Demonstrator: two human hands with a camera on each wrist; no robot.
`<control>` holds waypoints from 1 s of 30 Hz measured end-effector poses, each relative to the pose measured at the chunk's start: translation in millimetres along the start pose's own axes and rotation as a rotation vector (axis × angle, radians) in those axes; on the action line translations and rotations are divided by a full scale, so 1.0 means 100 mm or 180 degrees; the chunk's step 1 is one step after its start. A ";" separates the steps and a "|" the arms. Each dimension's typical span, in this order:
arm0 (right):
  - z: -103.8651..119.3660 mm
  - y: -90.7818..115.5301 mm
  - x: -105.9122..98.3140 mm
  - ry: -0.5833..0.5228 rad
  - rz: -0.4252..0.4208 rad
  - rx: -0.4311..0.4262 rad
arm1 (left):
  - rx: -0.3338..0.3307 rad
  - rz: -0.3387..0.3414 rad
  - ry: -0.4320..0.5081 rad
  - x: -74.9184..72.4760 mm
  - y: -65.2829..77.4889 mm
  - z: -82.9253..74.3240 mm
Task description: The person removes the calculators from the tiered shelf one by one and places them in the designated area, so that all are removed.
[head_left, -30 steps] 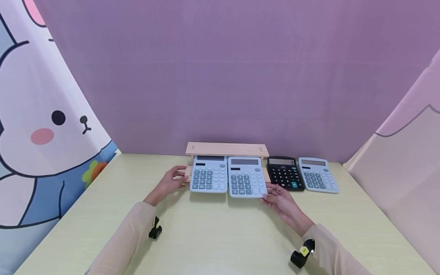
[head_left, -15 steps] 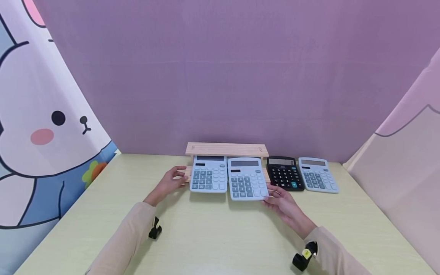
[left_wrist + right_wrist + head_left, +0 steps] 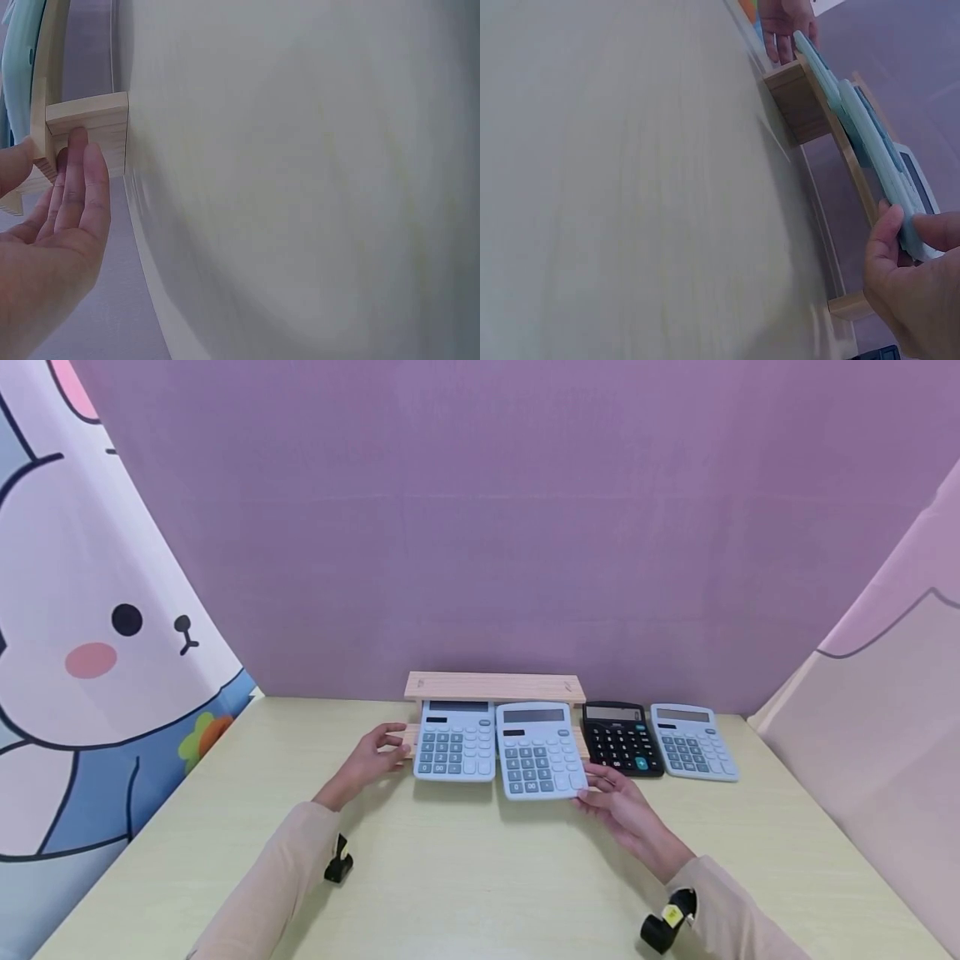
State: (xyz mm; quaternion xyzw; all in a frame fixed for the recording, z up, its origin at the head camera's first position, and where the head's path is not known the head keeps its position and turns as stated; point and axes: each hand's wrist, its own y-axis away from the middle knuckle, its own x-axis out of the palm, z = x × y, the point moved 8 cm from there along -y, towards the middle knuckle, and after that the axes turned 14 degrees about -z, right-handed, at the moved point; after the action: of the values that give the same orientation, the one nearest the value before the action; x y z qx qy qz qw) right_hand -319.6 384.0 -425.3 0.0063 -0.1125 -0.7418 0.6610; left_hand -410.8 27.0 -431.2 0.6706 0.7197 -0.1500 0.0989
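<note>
A small wooden rack [image 3: 495, 687] stands by the back wall with two light-blue calculators leaning on it. My left hand [image 3: 377, 750] holds the rack's left end; in the left wrist view the thumb lies on the front of a wooden slat [image 3: 41, 142] and the fingers reach underneath. The left calculator [image 3: 455, 739] rests on the rack, its top edge just under the upper board. My right hand [image 3: 617, 806] pinches the lower right corner of the right calculator [image 3: 542, 750], which is slightly tilted and overhangs the slat. In the right wrist view thumb and fingers clasp this calculator's edge [image 3: 885, 165].
Right of the rack, a black calculator [image 3: 622, 739] and another light-blue calculator [image 3: 694, 741] lie side by side on the pale table [image 3: 465, 877]. A purple cloth wall [image 3: 495, 527] rises behind, and printed cloth [image 3: 90, 693] hangs at the left.
Over the last second the right calculator's lower end has shifted slightly toward me and to the right, turning a little, with my right hand on it. My left hand has kept its place.
</note>
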 end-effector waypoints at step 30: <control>0.07 0.07 -0.31 0.0010 -0.0015 -0.0118 | -0.0036 -0.0024 0.0021 0.01 0.00 -0.01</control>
State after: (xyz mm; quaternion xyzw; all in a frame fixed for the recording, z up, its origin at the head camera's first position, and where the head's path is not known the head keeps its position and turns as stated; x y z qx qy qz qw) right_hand -310.1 414.7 -421.5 -0.0046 -0.0976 -0.7453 0.6595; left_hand -410.7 28.4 -430.8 0.6679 0.7234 -0.1441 0.0998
